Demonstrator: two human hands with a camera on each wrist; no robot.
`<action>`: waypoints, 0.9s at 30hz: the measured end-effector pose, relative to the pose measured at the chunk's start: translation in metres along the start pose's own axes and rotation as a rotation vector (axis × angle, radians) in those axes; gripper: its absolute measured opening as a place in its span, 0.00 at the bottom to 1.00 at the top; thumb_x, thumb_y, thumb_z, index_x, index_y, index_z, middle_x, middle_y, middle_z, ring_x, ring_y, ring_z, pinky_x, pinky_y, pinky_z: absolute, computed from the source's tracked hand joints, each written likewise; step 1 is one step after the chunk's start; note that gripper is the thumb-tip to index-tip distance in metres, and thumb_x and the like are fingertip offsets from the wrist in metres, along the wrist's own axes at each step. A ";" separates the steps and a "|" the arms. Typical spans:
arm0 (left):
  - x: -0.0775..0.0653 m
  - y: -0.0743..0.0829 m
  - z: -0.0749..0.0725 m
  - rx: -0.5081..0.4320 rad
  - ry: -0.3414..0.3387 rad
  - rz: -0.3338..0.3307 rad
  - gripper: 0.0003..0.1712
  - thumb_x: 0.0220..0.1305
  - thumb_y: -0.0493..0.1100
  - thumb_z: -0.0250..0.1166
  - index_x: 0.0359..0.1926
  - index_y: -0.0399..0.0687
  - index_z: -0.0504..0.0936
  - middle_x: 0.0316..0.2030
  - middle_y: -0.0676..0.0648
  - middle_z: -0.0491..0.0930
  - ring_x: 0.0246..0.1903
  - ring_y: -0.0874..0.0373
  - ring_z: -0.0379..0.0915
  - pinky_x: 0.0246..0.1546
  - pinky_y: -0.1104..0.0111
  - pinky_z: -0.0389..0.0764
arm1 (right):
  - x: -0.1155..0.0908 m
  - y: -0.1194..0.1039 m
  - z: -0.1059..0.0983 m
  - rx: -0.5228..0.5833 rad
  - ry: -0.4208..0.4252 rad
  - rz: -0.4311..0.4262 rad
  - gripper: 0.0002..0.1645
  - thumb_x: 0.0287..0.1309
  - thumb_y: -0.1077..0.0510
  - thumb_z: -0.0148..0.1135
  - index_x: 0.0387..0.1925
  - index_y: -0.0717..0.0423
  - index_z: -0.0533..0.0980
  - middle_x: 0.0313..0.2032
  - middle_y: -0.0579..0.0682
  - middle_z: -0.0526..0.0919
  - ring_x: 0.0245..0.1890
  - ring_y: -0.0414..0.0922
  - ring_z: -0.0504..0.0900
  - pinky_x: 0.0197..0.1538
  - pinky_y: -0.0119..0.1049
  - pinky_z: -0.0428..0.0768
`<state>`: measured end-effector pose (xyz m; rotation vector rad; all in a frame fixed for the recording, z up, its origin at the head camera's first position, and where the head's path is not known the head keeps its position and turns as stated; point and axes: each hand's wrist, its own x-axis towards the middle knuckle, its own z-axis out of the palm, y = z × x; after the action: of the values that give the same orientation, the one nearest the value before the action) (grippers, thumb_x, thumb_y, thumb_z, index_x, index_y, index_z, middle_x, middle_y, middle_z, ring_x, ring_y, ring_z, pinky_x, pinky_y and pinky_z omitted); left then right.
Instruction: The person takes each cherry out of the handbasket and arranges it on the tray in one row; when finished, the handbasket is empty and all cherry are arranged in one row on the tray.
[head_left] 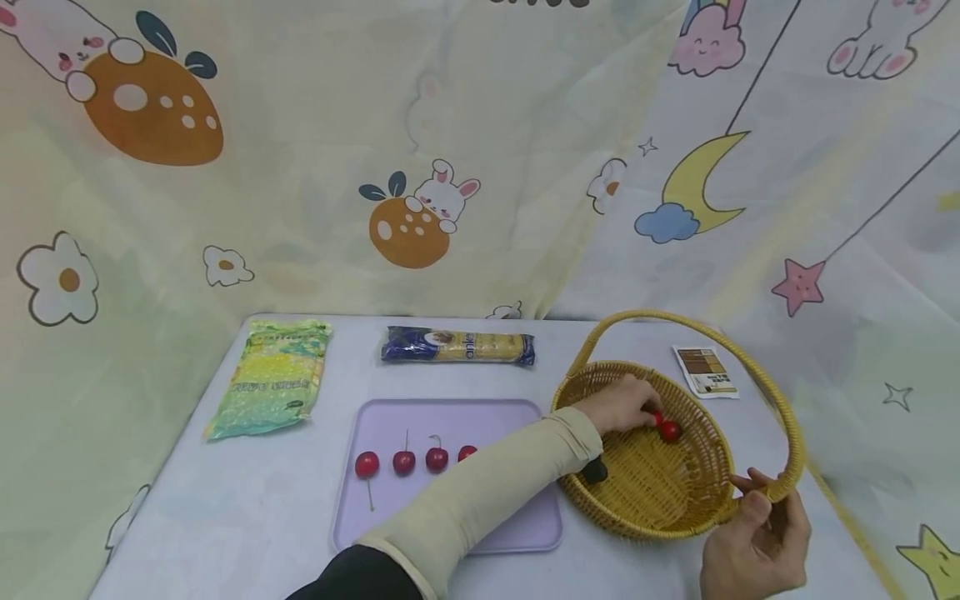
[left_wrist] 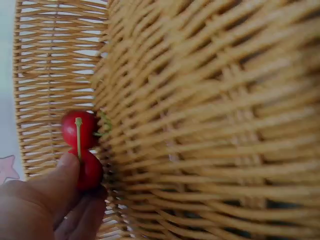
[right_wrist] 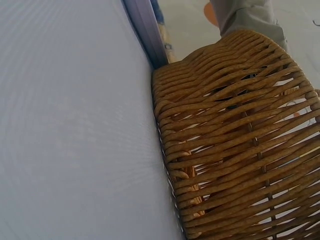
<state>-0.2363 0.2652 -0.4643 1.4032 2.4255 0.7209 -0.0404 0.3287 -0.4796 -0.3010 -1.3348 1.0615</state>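
Note:
My left hand (head_left: 618, 404) reaches down inside a yellow wicker basket (head_left: 573, 500). Its thumb and fingers pinch a red cherry (left_wrist: 90, 170) with a green stem, close to the woven wall. Touching that one is a second cherry (head_left: 670, 431) in the basket. At the basket's near right side, my right hand (head_left: 757, 542) grips the lower end of the arched handle (head_left: 787, 417); the right wrist view shows only the basket's outer weave, not the hand. Left of the basket lies a lilac tray (head_left: 450, 408), where several stemmed cherries (head_left: 403, 462) sit in a row, one partly covered by my left sleeve.
A green and yellow bag (head_left: 273, 379) lies at the table's back left. Along the back edge is a blue and yellow packet (head_left: 459, 346). Behind the basket, to the right, rests a small brown and white sachet (head_left: 707, 372). My left forearm crosses over the tray.

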 end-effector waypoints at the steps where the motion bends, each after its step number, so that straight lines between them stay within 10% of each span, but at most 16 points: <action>1: -0.002 0.000 -0.001 0.000 0.007 -0.002 0.14 0.73 0.48 0.67 0.55 0.56 0.89 0.50 0.58 0.88 0.43 0.72 0.81 0.41 0.84 0.76 | -0.002 0.000 0.001 0.012 -0.002 0.000 0.21 0.72 0.60 0.65 0.57 0.72 0.78 0.44 0.57 0.88 0.38 0.41 0.87 0.45 0.25 0.79; 14: -0.065 0.006 -0.064 -0.158 0.053 0.057 0.14 0.69 0.53 0.71 0.51 0.57 0.92 0.43 0.63 0.90 0.37 0.81 0.78 0.45 0.87 0.74 | -0.002 -0.010 0.005 0.063 0.010 -0.006 0.21 0.71 0.60 0.66 0.55 0.74 0.79 0.42 0.56 0.88 0.37 0.40 0.87 0.44 0.24 0.80; 27: -0.157 -0.038 -0.101 -0.236 0.094 0.017 0.11 0.66 0.49 0.75 0.47 0.53 0.93 0.36 0.62 0.91 0.34 0.79 0.81 0.38 0.81 0.80 | 0.003 -0.013 0.011 0.130 0.013 -0.030 0.25 0.67 0.56 0.70 0.53 0.76 0.79 0.40 0.57 0.88 0.36 0.40 0.87 0.44 0.23 0.80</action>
<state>-0.2298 0.0846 -0.4042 1.3253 2.3062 1.0607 -0.0443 0.3200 -0.4655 -0.1901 -1.2491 1.1139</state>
